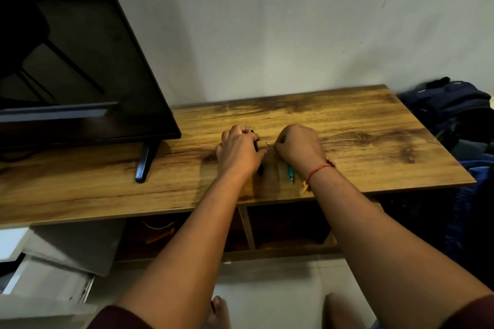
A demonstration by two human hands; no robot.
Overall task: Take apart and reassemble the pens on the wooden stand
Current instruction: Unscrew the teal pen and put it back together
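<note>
As the head camera looks down over both forearms, the left hand [238, 152] rests on the wooden stand [361, 125] with its fingers curled round a black pen [259, 169], whose near end pokes out below the palm. Just beside it, the right hand [299, 145] is bunched up, thumb and forefinger pinching a thin dark rod [268, 146] that points across at the black pen; it is too fine to name for sure, though I judge it to be the refill. A teal pen [290, 174] lies flat on the stand close by the right wrist, which wears a red thread [318, 169]. A television [80, 61] stands at the left end and dark bags [449, 107] sit off the right end. The step in hand looks to be either drawing the refill out of the black pen or feeding it in; which of the two cannot be told. The next move calls for a steady barrel in the left hand and the rod kept in line with its opening, since so thin a part may bend or slip if pushed at an angle
</note>
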